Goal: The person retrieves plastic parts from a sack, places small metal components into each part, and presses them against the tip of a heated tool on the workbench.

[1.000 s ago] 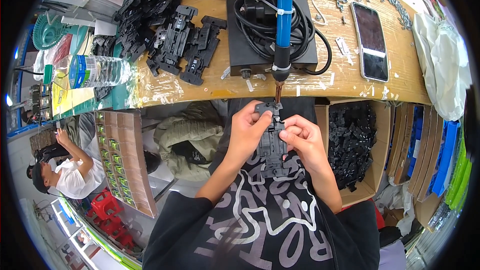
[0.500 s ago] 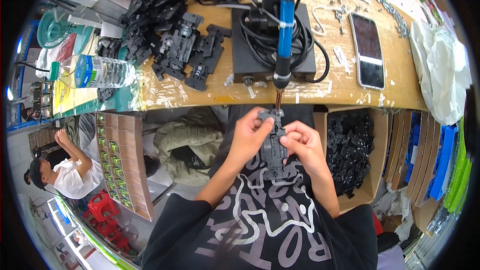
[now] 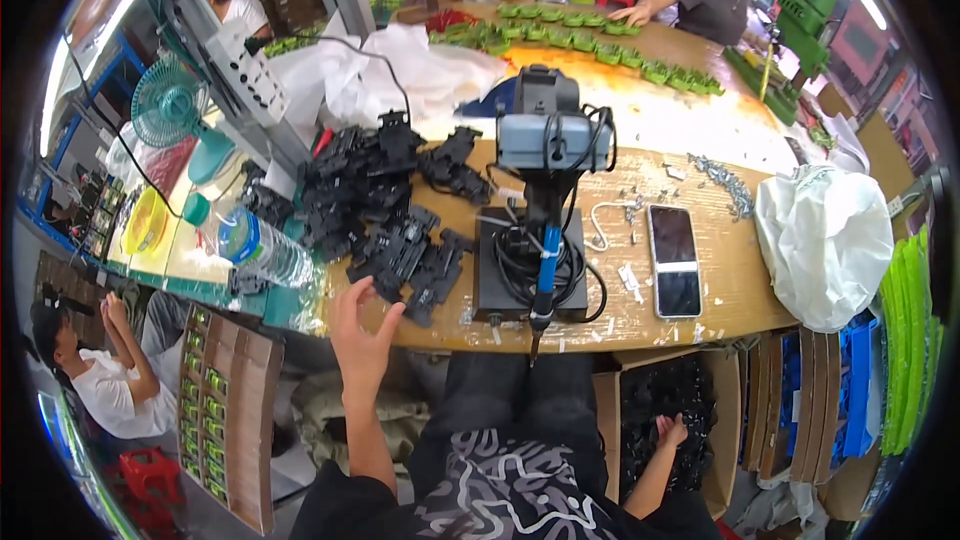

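My left hand is raised at the table's front edge, fingers spread and holding nothing. Just beyond it lies a pile of black plastic parts; the nearest ones are flat, with cut-outs. My right hand is low over a cardboard box at my right side, its fingers a little apart among similar black parts. No part shows clearly in its grasp. A blue-handled tool with a metal tip hangs upright from a stand, tip down past the table edge.
A phone, small metal pieces and a white bag lie on the right of the table. A water bottle and a green fan are at left. Co-workers sit across the table, near green parts.
My hands have parted, and the black part they held together is gone from between them. The left went to the table pile, the right into the box. The view has tilted upward.
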The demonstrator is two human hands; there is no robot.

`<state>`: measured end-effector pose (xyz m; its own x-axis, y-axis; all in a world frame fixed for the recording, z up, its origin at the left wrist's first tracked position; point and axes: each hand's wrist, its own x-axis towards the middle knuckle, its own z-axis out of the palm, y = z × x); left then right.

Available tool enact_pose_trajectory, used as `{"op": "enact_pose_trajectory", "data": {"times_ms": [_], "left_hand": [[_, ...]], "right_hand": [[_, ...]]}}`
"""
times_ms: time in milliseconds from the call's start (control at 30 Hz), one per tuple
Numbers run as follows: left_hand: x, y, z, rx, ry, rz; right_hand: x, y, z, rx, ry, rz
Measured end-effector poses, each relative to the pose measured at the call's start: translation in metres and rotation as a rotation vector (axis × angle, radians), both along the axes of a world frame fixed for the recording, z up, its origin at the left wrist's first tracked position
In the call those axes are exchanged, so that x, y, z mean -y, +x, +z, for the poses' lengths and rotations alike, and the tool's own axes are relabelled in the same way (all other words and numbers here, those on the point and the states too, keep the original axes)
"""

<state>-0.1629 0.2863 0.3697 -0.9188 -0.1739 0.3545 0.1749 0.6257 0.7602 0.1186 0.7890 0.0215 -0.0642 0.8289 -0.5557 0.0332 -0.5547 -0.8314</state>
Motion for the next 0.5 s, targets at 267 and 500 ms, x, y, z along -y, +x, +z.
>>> {"op": "enact_pose_trajectory", "data": {"times_ms": [267, 500], "left_hand": [[0.002, -0.032, -0.018, -0.161, -0.264, 0.024], [-0.001, -0.040, -0.023, -0.129, -0.255, 0.003]], "right_hand": [[-0.006, -0.041, 0.100, -0.190, 0.251, -0.003], [0.050, -0.156, 0.314, -0.326, 0.788, 0.247]]}}
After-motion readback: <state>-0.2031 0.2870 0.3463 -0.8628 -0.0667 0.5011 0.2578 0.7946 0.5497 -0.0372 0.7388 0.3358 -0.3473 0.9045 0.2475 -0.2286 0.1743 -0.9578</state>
